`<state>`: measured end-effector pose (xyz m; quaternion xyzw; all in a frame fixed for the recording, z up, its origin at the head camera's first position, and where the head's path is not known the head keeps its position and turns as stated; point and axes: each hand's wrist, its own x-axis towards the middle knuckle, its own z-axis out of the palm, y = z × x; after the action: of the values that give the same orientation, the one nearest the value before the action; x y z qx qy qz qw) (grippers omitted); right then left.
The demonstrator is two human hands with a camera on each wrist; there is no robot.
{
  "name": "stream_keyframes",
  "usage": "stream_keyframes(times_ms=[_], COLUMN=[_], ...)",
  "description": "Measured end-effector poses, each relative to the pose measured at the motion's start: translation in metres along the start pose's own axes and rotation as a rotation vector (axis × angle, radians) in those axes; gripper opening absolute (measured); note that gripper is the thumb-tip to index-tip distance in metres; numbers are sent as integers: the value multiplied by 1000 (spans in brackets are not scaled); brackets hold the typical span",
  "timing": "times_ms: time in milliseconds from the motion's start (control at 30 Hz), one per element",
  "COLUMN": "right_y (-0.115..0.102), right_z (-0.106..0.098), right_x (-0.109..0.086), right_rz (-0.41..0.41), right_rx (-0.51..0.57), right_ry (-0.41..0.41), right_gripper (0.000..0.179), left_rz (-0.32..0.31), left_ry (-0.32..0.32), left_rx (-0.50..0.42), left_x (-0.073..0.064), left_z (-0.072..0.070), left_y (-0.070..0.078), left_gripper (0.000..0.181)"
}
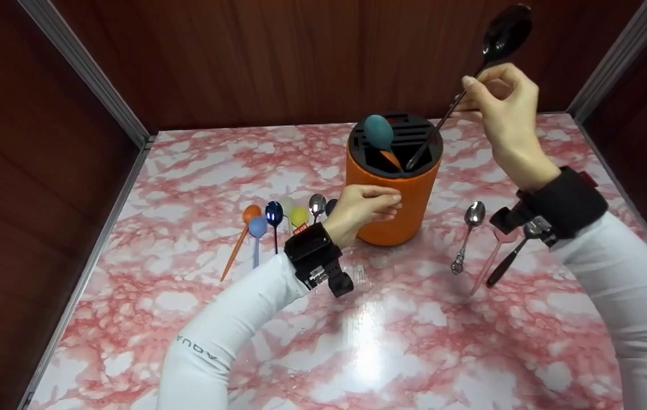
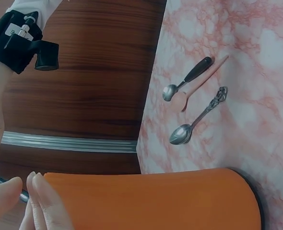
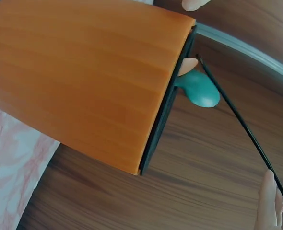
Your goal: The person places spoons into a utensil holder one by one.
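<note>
My right hand (image 1: pixel 508 105) pinches the thin handle of a long black spoon (image 1: pixel 506 34), its bowl up. The handle slants down to the slotted black top of an orange utensil holder (image 1: pixel 394 210); in the right wrist view the tip appears just beyond the rim. A teal spoon (image 1: pixel 379 132) stands in the holder, bowl up, with an orange piece (image 1: pixel 390 158) below it. In front of the holder is my left hand (image 1: pixel 366 208), fingers loosely bent and near the thumb. The right wrist view shows a left fingertip (image 3: pixel 195 4) apart from the black spoon.
Left on the marbled table (image 1: pixel 186 341) lie several spoons, among them an orange one (image 1: pixel 251 213), a light blue one (image 1: pixel 258 226) and a dark blue one (image 1: pixel 274 213). Right of the holder are a silver spoon (image 1: pixel 475 214), a pink spoon (image 1: pixel 488 263) and a black-handled spoon (image 1: pixel 508 267). Wooden panels surround the table.
</note>
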<state>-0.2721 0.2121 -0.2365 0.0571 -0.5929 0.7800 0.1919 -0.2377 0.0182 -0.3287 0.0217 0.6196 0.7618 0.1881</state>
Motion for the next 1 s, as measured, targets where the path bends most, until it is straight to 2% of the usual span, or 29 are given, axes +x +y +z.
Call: stream_keyframes(times_ms=[300,467,700,1000], right_y=[19,31,44,59], right_z=[2,1,3,3], right_x=[-2,-4,-5,-7], right_rz=[-154,-241,-233,-216], right_rx=[-301,-447,-347,-340], right_ry=[-36,-21,-51,-87], right_gripper=[13,13,14,12], left_rz=[-26,-49,-70,-101], left_ry=[9,16,14,14], left_rx=[7,5,7,18], left_x=[-4,-6,-10,-11], left_z=[-9,-14,-23,-30], left_y=[-7,-13,-24,-34], left_gripper=[22,22,23,24])
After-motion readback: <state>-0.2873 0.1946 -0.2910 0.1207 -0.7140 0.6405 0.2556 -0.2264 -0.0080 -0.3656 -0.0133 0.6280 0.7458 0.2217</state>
